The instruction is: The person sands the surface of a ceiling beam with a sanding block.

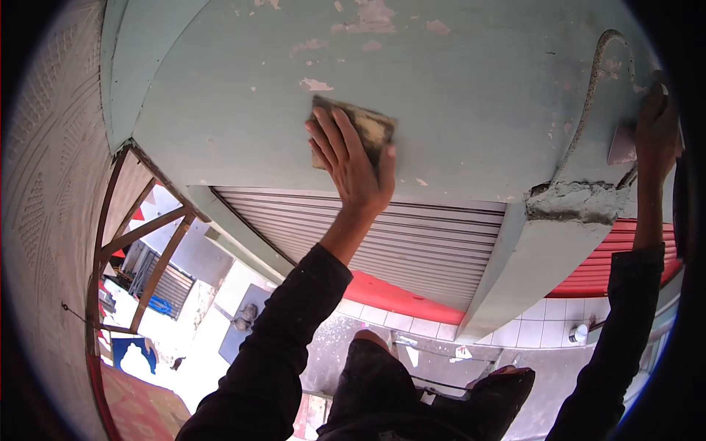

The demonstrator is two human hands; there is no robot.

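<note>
Your left hand (351,158) is near the middle of the view, its palm side toward the pale green wall (471,95). Beneath it lies a worn, roughly square sheet (375,126), yellowish-brown with dark smudges, flat against that wall. The grip there is unclenched: your fingers are extended and slightly parted over the sheet, the thumb reaching out along its right side, so you hold it by pressing rather than closing around it.

Your right hand (657,136) is raised at the far right, by the same wall. A pinkish-brown piece (622,144) shows just beside it, but the dark edge of the view hides too much to tell whether that grip is closed on it.

Between your hands, nearer the right one, a curved, speckled cord (590,99) runs down toward a rough, broken concrete edge (573,200). Pale patches (365,18) of bare surface mark the wall above the sheet. Below it you have a ribbed shutter (412,235), with a pale green pillar (526,264) to its right and a red shutter (588,272) past that.
</note>
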